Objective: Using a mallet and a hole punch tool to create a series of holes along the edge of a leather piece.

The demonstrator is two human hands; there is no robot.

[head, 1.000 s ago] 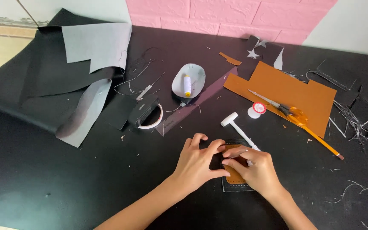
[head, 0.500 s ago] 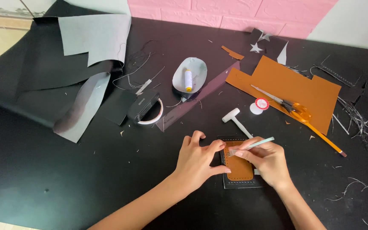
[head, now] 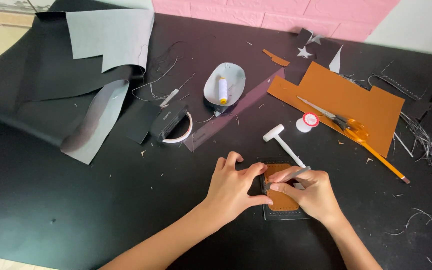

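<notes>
A small black leather piece [head: 282, 214] with a brown panel [head: 279, 201] and a stitched edge lies on the black table. My left hand [head: 235, 187] presses its left side with fingertips. My right hand [head: 312, 192] grips a thin grey metal tool [head: 296, 174], its tip down on the piece's upper left edge. A white mallet [head: 282, 141] lies just above my hands.
A brown leather sheet [head: 343, 100] with orange-handled scissors [head: 343, 122] and a yellow pencil [head: 383, 162] lies at right. A small white spool [head: 307, 121], a white dish [head: 224, 85] holding thread, a tape roll [head: 176, 130], and large black sheets [head: 51, 80] lie around. Scraps at far right.
My right hand has lowered the tool from a raised, slanted hold to the piece's edge. The view has shifted slightly.
</notes>
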